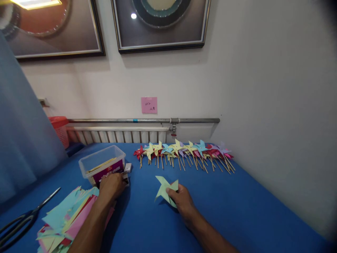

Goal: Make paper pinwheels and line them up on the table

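My right hand [183, 202] pinches a pale green paper pinwheel [164, 188], thumb on its folded middle, a little above the blue cloth. My left hand [113, 184] reaches down at a small open box [126, 180] beside the clear plastic tub [83, 169]; its fingertips are mostly hidden, so I cannot see whether they hold anything. Thin wooden sticks [104, 164] lie in the tub, which has a purple label. Just behind my left hand is a small white box [128, 167]. Under my left forearm lies a pile of coloured paper pieces [65, 214].
Black-handled scissors [33, 212] lie at the left with their blades pointing away. Many finished pinwheels [176, 149] on sticks lie in a row along the back of the blue-covered table [223, 207]. Beyond stand a radiator [118, 135] with a pipe and a red basket [60, 128].
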`<state>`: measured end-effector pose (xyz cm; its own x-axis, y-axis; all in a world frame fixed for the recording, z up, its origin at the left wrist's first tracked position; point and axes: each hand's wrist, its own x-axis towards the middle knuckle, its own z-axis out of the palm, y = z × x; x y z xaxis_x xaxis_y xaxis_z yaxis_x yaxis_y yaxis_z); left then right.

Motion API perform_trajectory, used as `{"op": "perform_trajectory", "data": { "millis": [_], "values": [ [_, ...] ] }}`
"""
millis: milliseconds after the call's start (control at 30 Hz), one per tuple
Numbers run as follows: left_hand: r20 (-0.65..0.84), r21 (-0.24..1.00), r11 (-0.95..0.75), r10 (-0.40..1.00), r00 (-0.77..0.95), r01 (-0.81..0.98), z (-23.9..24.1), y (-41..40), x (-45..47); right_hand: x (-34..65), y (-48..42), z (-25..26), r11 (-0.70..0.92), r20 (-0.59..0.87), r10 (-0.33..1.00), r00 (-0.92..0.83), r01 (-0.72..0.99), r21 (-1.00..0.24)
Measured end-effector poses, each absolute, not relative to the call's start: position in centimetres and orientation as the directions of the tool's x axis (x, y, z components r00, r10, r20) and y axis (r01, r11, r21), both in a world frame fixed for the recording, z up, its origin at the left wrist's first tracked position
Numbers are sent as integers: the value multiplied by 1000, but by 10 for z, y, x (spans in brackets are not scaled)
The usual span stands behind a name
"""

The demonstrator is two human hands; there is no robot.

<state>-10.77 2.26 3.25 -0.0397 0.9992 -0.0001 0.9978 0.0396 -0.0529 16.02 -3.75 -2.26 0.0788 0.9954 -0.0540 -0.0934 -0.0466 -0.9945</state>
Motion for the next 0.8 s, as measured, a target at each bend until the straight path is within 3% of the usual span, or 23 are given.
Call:
{"op": "perform_trajectory", "data": {
  "millis": [200,533,800],
  "values": [
    [-50,-22,116,992,-117,993,32,22,-110,160,-38,-21,-48,-53,992,112,-43,-998],
    [-66,17,99,993,-97,995,31,23,-116,160,-39,-20,-61,-66,991,117,-41,-997],
    [-34,-50,68,997,-70,996,28,21,-114,160,-37,-24,-63,-70,993,97,-75,-995]
  ]
}}
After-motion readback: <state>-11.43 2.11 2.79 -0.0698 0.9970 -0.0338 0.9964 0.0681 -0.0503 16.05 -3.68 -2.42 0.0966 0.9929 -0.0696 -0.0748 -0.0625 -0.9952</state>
